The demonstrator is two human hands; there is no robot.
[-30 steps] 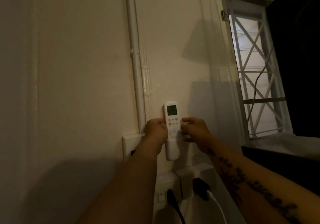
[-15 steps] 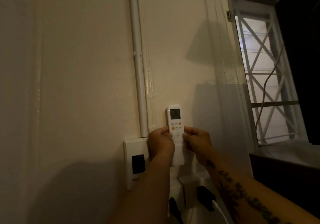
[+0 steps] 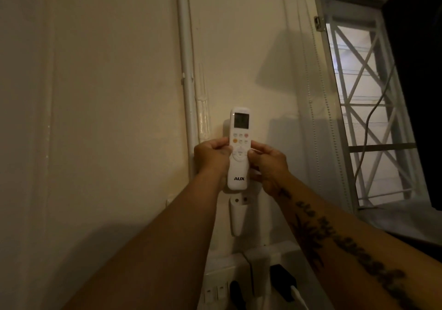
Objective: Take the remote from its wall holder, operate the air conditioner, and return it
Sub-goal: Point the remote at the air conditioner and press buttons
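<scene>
Two forearms reach up from below toward the wall (image 3: 119,94), both raised so the remote sits at eye level with its screen and buttons facing the person, which looks like a way to read it while working it. Just below it the holder (image 3: 236,218) hangs on the wall with its pocket vacant; the remote (image 3: 240,147) is clear of it, upright and near the wall. I judge it is out for use, not yet going back. Left hand (image 3: 211,156) curls round the remote's left edge, knuckles outward, wrist straight. Right hand (image 3: 267,163) closes on the right edge, its fingers (image 3: 259,147) pinched at the button pad, thumb there too. Both grips are snug, with no slack showing.
</scene>
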